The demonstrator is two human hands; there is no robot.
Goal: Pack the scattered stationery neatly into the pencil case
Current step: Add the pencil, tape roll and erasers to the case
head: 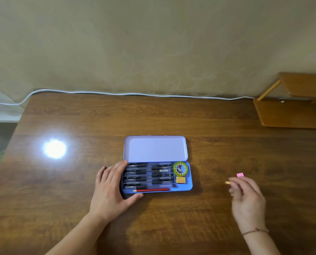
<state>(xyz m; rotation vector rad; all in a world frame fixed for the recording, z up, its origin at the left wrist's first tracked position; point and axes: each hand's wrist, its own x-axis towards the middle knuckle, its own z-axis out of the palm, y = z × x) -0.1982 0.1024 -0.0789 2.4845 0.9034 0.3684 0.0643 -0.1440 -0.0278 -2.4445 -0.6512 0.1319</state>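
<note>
A blue tin pencil case (189, 183) lies open on the wooden table, its pale lid (155, 149) folded back. Inside lie several black pens (149, 174), a red pencil (152, 190) along the front wall, a green tape roll (180, 168) and a small yellow eraser (180, 180). My left hand (111, 190) grips the case's left end, thumb on the front edge. My right hand (247, 197) hovers to the right, blurred, fingers loosely curled near a small yellow piece (227, 182) and a pink eraser (240, 175) on the table.
A white cable (135, 93) runs along the table's far edge by the wall. A small wooden shelf (291, 107) stands at the back right. A bright lamp reflection (55, 149) glares on the left of the table (171, 116).
</note>
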